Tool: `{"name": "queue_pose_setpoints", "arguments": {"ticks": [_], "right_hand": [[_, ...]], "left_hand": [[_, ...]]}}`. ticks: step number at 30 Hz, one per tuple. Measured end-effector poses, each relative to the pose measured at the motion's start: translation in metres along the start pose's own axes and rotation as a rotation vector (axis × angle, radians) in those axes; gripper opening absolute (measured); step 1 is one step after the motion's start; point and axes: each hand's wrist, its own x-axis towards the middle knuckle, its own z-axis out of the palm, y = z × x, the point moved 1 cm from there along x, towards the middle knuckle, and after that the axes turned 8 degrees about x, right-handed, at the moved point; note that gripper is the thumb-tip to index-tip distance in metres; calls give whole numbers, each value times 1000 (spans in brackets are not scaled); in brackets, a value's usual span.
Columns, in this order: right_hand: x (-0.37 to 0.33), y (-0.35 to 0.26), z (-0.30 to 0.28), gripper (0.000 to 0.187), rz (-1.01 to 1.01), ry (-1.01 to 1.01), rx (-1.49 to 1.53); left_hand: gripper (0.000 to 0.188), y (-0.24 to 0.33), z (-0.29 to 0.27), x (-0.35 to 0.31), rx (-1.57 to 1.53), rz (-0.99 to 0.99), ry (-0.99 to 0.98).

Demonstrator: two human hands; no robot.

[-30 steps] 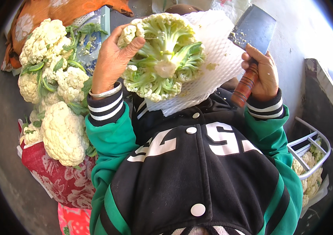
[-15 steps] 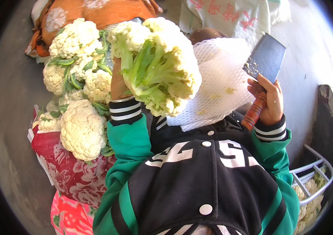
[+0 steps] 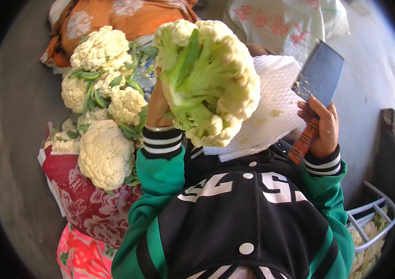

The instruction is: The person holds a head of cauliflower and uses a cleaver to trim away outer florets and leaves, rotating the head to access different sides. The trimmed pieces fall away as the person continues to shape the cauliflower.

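Observation:
My left hand (image 3: 158, 108) grips a big cauliflower (image 3: 209, 79) from behind, stem and green leaf bases turned up toward me. The head is held high, in front of a sheet of white foam netting (image 3: 272, 111) that lies over my lap. My right hand (image 3: 321, 128) is closed on the reddish wooden handle of a cleaver (image 3: 319, 76), its broad grey blade pointing up and away, just right of the cauliflower and apart from it.
A pile of several cauliflowers (image 3: 102, 116) with green leaves lies at my left on a red flowered cloth (image 3: 81, 200). An orange cloth (image 3: 127, 16) and a white printed sack (image 3: 286, 21) are beyond. A white wire basket (image 3: 374, 218) with cauliflower pieces stands at lower right.
My left hand has raised and turned the cauliflower, so its florets now face away more and it sits closer to the camera. The cleaver stays upright in my right hand.

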Motion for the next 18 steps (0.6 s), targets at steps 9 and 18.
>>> {"name": "queue_pose_setpoints", "arguments": {"ticks": [9,18], "right_hand": [[-6,-8,19,33,-97,-101,176],[4,10,19,31,54,-103,181]], "left_hand": [[53,-33,44,4,272,-10,223],[62,-57,27,-3,632,52,307]]}}
